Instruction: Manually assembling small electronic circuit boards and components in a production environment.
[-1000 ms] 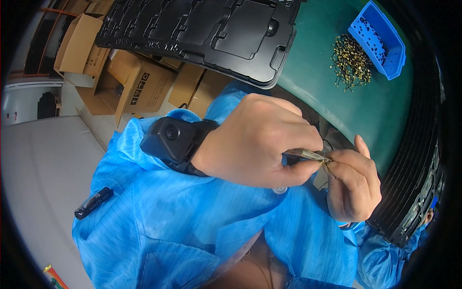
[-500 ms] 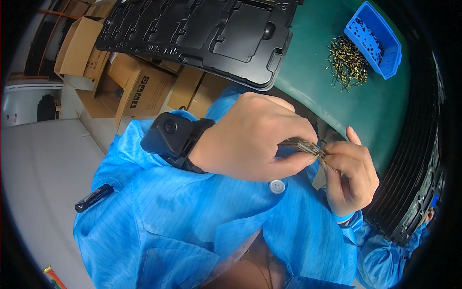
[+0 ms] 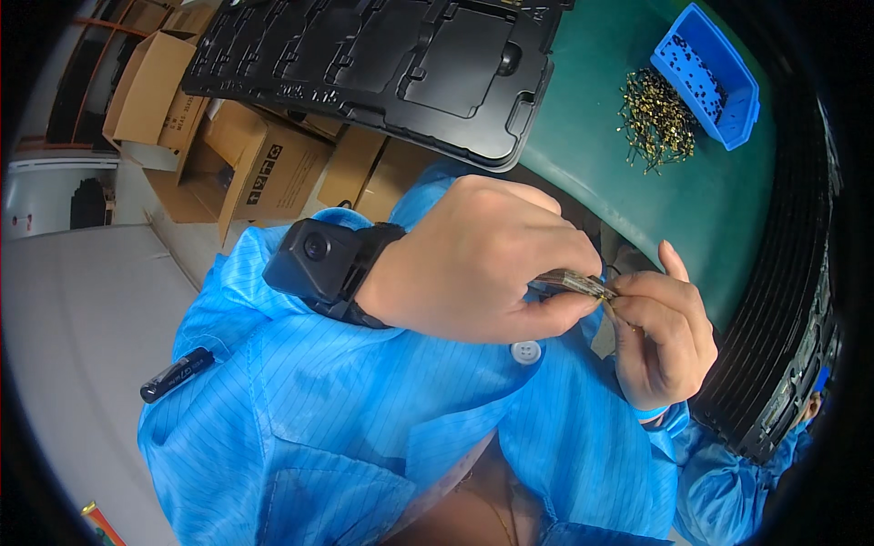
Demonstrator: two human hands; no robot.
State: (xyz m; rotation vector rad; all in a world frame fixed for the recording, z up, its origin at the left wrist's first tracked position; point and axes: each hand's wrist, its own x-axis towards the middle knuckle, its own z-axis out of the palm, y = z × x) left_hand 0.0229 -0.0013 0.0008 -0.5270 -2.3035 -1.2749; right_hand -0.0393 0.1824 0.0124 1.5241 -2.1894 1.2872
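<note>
My left hand point(image 3: 482, 259) is closed, thumb and fingers pinching a small, thin, flat piece point(image 3: 574, 281) with a dark, shiny edge. Most of that piece is hidden inside the hand. At its right end the fingertips of my right hand point(image 3: 666, 341) press together, with one finger raised. A tiny yellowish bit shows between the two hands, but what the right fingers pinch is too small to make out. Both hands are close to my chest, in front of the green tabletop point(image 3: 601, 196).
Beyond my right hand lies a pile of thin black-and-gold pieces point(image 3: 657, 123) beside a blue bin point(image 3: 748, 114) holding small black bits. A black moulded tray point(image 3: 455, 77) overhangs the table's near edge. Black trays are stacked point(image 3: 774, 300) at right, near another person's blue sleeve point(image 3: 724, 491). Cardboard boxes point(image 3: 282, 173) stand left.
Both hands stay in nearly the same place. The flat piece has tilted slightly in my left fingers, and the left wrist has turned a little.
</note>
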